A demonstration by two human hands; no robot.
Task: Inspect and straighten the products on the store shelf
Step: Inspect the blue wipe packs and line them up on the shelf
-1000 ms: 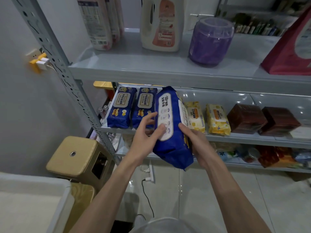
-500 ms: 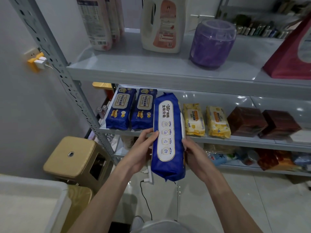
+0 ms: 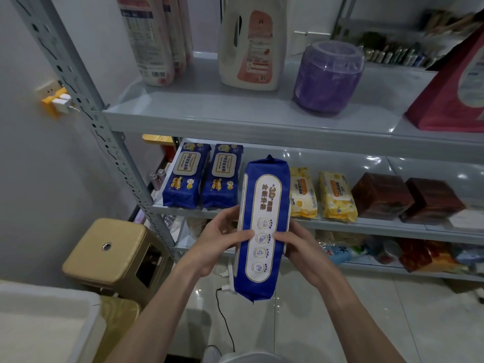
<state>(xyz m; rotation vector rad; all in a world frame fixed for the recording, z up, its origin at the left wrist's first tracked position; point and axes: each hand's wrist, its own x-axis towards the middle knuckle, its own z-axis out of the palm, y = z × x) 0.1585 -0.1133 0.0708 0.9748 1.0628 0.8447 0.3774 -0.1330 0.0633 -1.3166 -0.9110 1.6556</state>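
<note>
- While the long blue pack [image 3: 262, 231] is up in both hands, it isn't on the rack at all: it's held in the air in front of the middle shelf [image 3: 366, 226], label side facing the camera
- left hand [image 3: 220, 239] grasps the pack's left edge about halfway down, with the thumb laid flat on the front beside the white oval label and the other fingers wrapped round the back, out of sight
- right hand [image 3: 301, 247] does the mirror version on the right edge, thumb on the front, the rest tucked behind
- so the grip sits at the pack's middle: the top end sticks up well past both hands and overlaps the shelf's front lip, and the bottom end hangs below the wrists, over the floor
- pack runs lengthwise away from the person, close to straight
- on that shelf, 2 shorter blue packs [image 3: 186, 176] lie side by side at the left; the held one covers the spot right of them, then come 2 yellow packs [image 3: 337, 197] and 2 brown boxes [image 3: 379, 195]
- top shelf [image 3: 235, 113] has a white detergent jug [image 3: 254, 43], a purple jar [image 3: 327, 77] and a red bag [image 3: 450, 87]
- tan stool [image 3: 110, 252] sits on the floor left of the rack
</note>
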